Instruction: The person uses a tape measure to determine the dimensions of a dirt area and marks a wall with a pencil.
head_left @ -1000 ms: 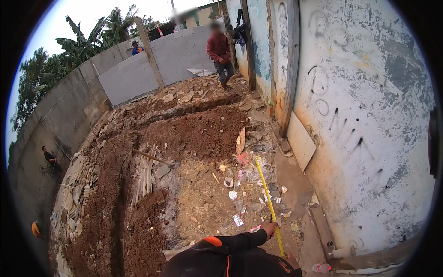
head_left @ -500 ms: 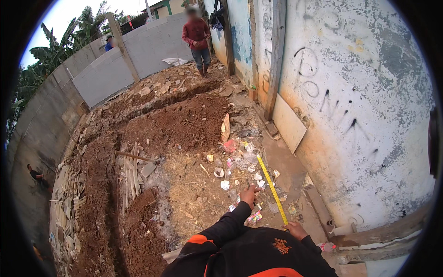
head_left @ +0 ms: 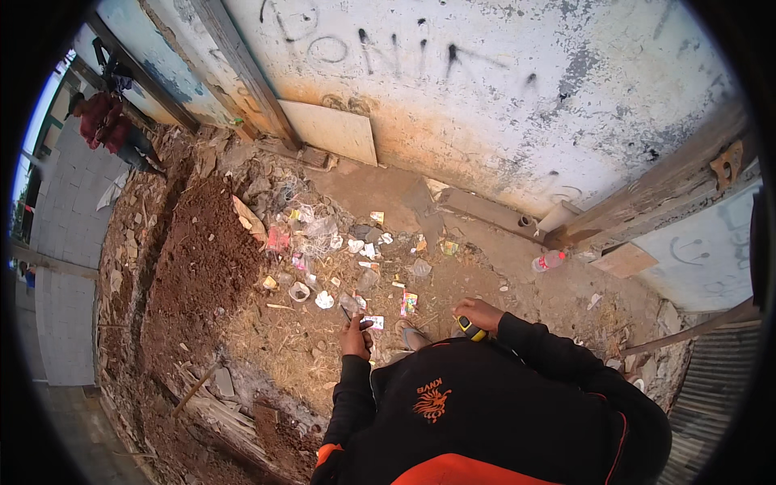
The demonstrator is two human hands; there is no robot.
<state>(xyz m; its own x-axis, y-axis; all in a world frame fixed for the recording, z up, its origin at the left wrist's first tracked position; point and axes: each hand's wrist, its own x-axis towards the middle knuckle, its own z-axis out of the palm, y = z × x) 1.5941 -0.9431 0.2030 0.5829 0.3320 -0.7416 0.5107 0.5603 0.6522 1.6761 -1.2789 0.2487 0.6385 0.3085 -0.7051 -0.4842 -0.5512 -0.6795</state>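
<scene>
My right hand [head_left: 482, 314] is closed around a yellow and black tape measure [head_left: 470, 329], held close to my body. No stretched-out blade shows from its case. My left hand [head_left: 356, 338], out to the left of it, is closed on a thin dark stick-like thing [head_left: 345, 313] that points up from the fingers; its exact kind is too small to make out. Below the hands, crumpled litter and plastic [head_left: 323, 234] lie on the bare ground. Part of a sandalled foot [head_left: 412, 335] shows between the hands.
A stained white wall [head_left: 517, 105] with a leaning board [head_left: 330, 131] runs along the far side. A plastic bottle [head_left: 549, 260] lies by its base. Leftward are a soil heap [head_left: 202, 234], a narrow trench [head_left: 153, 259] and a person in red [head_left: 103, 121]. Corrugated sheeting [head_left: 711, 404] stands at right.
My view has swung to the right. The long yellow blade that stretched out from my right hand no longer shows; the tape measure's case is now visible there. My left hand still grips the thin thing.
</scene>
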